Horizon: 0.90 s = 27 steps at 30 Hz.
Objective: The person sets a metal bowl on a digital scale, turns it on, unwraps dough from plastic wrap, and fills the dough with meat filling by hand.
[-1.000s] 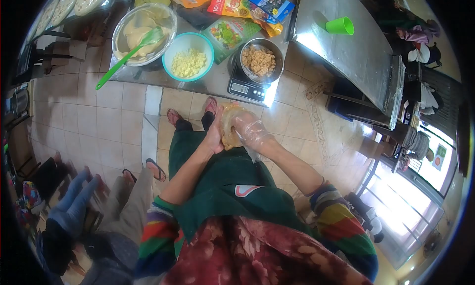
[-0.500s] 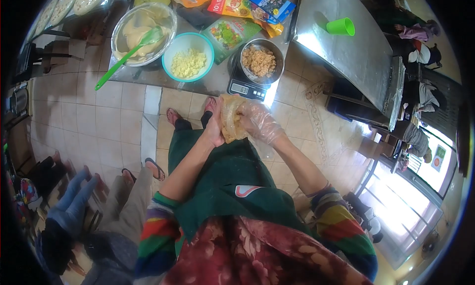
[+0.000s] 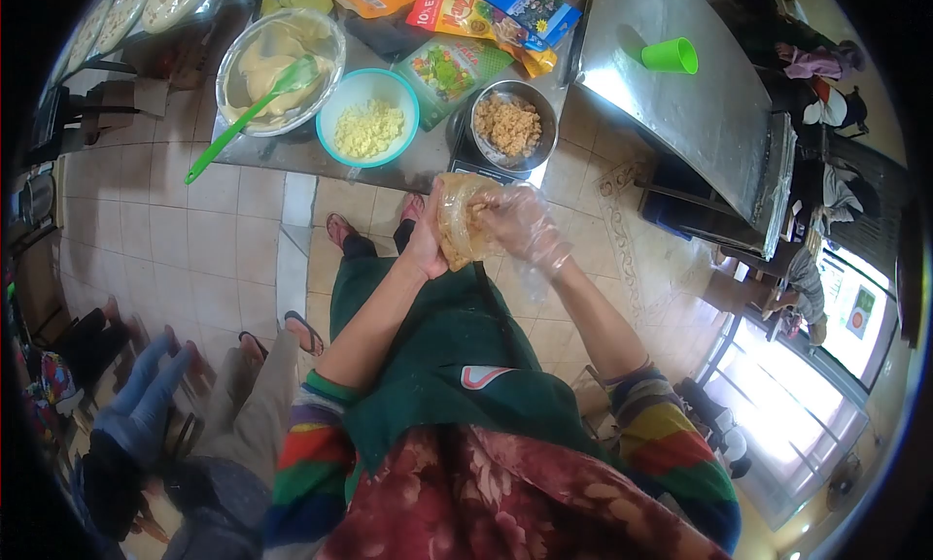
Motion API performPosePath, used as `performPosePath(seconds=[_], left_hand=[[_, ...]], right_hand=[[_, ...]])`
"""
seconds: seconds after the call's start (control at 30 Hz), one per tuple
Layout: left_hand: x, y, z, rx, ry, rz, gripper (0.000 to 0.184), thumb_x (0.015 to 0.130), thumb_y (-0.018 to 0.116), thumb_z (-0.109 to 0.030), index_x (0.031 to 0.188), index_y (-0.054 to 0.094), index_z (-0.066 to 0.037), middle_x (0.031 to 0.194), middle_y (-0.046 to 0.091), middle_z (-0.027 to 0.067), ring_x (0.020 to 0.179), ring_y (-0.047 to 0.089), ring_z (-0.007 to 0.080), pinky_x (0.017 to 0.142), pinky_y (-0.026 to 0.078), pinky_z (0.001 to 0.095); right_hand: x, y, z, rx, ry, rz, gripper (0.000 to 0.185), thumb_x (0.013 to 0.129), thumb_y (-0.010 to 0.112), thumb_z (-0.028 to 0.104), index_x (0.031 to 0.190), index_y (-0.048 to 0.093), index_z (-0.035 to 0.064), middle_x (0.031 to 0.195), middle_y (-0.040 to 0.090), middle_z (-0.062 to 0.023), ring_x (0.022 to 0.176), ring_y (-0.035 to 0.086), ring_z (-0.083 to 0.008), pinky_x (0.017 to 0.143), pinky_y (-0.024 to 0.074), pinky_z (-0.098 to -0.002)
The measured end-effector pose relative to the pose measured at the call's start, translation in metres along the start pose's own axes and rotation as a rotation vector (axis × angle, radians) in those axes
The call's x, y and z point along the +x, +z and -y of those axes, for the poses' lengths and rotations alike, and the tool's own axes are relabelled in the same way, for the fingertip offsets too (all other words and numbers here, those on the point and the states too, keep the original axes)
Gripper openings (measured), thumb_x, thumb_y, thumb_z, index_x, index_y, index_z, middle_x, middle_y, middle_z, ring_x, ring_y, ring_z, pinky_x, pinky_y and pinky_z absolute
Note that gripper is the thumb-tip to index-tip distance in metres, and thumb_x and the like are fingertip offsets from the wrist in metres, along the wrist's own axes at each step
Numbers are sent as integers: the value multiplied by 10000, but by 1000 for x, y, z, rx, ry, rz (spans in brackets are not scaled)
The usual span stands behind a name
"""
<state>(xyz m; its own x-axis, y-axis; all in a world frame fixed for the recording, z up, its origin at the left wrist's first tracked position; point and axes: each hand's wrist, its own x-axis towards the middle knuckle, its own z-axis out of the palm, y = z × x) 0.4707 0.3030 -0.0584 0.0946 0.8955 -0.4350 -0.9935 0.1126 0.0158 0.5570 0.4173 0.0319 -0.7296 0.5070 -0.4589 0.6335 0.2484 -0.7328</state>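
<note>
Gripping a tan, floppy-looking piece (image 3: pixel 453 232) by its edge, my left hand (image 3: pixel 425 241) holds it before my green apron (image 3: pixel 428 312), while my plastic-gloved right hand (image 3: pixel 526 226) has its fingers at the inner face, whether pinching I cannot tell. I judge this a two-handed working step, calling for steady left support and light fingers, since the shiny, half-clear band looks thin. Crumbly brown mix (image 3: pixel 507 125) fills the round metal pan (image 3: pixel 550 137) beyond.
</note>
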Motion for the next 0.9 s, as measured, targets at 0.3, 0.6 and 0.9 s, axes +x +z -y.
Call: performPosePath(seconds=[0.3, 0.6, 0.9], left_hand=[[10, 7, -10, -34, 51, -8, 645, 884, 361, -574, 1254, 427, -50, 1203, 514, 109, 1090, 525, 240, 937, 434, 399], [-21, -23, -18, -72, 98, -67, 584, 908, 354, -526, 1257, 431, -64, 1218, 513, 95, 1111, 516, 245, 936, 435, 413], [-48, -39, -16, -111, 118, -125, 569, 922, 335, -504, 1268, 421, -62, 1234, 506, 108, 1113, 517, 256, 942, 431, 423]], right_hand=[[33, -64, -24, 675, 23, 157, 292, 825, 649, 240, 981, 652, -7, 924, 654, -58, 837, 587, -113, 746, 479, -262], [82, -69, -50, -461, -136, 47, 305, 711, 547, 79, 1000, 645, 72, 938, 623, -204, 901, 594, -311, 842, 451, -383], [102, -54, -56, -686, -188, -85, 259, 754, 539, 85, 994, 635, 79, 981, 614, -187, 935, 575, -343, 860, 445, -396]])
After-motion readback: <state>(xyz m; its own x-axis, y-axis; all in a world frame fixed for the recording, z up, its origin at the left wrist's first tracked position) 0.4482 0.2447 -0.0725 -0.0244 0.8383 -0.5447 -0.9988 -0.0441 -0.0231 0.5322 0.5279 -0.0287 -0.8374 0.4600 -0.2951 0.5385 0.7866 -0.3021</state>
